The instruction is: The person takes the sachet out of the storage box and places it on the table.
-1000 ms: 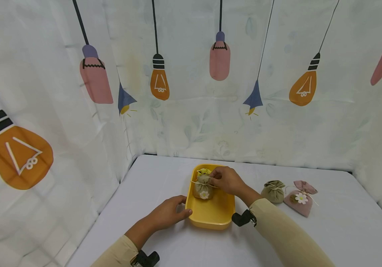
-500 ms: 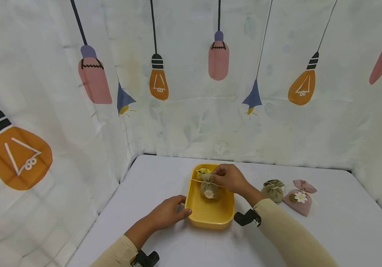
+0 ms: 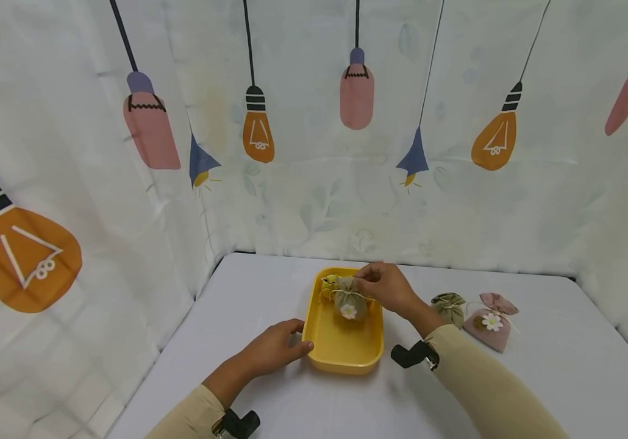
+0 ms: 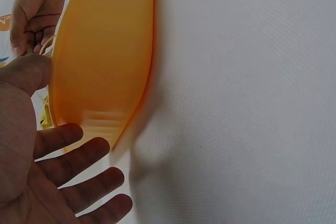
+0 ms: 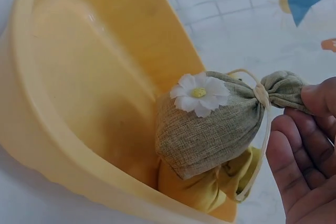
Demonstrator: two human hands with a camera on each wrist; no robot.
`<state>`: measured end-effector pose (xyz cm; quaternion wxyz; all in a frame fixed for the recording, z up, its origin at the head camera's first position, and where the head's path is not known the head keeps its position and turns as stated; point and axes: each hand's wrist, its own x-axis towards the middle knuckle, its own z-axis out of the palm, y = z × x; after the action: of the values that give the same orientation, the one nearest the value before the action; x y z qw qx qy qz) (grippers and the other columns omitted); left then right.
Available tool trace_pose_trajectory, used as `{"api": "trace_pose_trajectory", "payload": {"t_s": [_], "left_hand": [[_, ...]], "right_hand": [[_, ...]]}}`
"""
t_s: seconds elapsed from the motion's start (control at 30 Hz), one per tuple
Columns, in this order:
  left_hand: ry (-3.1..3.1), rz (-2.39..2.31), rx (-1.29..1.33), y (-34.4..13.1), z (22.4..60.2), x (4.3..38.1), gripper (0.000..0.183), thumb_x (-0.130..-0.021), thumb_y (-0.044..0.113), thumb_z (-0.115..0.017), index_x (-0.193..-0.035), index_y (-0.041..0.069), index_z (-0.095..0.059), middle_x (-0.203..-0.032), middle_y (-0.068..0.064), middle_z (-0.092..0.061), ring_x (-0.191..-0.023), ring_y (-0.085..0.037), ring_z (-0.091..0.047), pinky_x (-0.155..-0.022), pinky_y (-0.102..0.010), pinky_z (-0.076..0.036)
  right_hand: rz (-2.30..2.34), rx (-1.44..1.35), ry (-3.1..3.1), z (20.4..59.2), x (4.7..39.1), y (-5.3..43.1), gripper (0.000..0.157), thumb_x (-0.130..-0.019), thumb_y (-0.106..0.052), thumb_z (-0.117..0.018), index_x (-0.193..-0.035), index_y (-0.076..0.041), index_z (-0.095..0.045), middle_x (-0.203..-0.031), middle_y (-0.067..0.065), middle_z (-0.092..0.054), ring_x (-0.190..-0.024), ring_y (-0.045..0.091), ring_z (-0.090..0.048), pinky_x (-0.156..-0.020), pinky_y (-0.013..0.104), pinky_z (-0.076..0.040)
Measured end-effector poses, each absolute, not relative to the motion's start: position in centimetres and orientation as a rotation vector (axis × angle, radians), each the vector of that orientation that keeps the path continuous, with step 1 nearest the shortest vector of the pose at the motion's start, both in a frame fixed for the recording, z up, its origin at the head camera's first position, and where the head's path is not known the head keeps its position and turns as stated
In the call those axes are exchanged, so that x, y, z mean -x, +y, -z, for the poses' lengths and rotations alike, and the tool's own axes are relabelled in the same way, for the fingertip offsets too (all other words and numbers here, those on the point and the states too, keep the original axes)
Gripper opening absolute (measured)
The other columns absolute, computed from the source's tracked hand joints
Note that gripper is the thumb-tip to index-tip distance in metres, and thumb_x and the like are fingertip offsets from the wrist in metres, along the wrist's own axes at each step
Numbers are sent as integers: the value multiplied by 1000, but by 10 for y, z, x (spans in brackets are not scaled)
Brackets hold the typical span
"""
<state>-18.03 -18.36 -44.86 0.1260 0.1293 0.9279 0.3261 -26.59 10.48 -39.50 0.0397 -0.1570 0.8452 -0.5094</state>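
Observation:
My right hand (image 3: 389, 288) pinches the gathered neck of a grey-green drawstring pouch (image 5: 210, 124) with a white flower on its front. The pouch is at the far end of a yellow plastic tray (image 3: 344, 350); in the right wrist view it overlaps a yellow pouch (image 5: 191, 187) lying in the tray. Beside the tray's left side is my left hand (image 3: 272, 349), thumb at the rim and fingers loosely spread along the outer wall. In the left wrist view, the tray wall (image 4: 105, 40) hides most of the contents.
To the right of the tray, a second green pouch (image 3: 449, 306) stands partly behind my right wrist. Next to it lies a pink pouch (image 3: 488, 329) with a white flower. Behind the white-covered table (image 3: 555, 353) hangs a curtain (image 3: 303, 201) printed with lamps.
My right hand has shifted the grey-green pouch to the right within the tray, revealing more of the yellow pouch. My left hand has stayed at the tray's side.

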Motion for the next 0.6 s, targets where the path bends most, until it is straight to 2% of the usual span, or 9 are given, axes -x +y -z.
{"api": "trace_pose_trajectory", "payload": {"t_s": [0.17, 0.43, 0.6], "left_hand": [[2693, -962, -376, -184, 448, 181, 60, -97, 52, -66, -141, 12, -59, -137, -8, -61, -134, -35, -51, -108, -61, -41], [2699, -949, -374, -183, 447, 180, 60, -97, 52, -67, -141, 13, -59, -138, -8, -60, -134, -35, -51, -108, -62, -40], [2698, -947, -367, -183, 447, 180, 59, -97, 52, -67, -141, 13, -59, -138, -7, -60, -134, -35, -51, -108, -62, -40]], "right_hand": [[1561, 481, 2596, 390, 265, 110, 11, -96, -22, -76, -104, -15, -74, -97, 0, -72, -90, 19, -68, -76, 35, -59], [1620, 525, 2582, 380, 264, 120, 14, -97, -23, -74, -108, -13, -73, -96, 2, -73, -90, 21, -69, -83, 44, -59], [1631, 514, 2590, 375, 263, 128, 16, -97, -23, -74, -109, -13, -73, -96, 2, -74, -89, 22, -69, -84, 43, -58]]}}
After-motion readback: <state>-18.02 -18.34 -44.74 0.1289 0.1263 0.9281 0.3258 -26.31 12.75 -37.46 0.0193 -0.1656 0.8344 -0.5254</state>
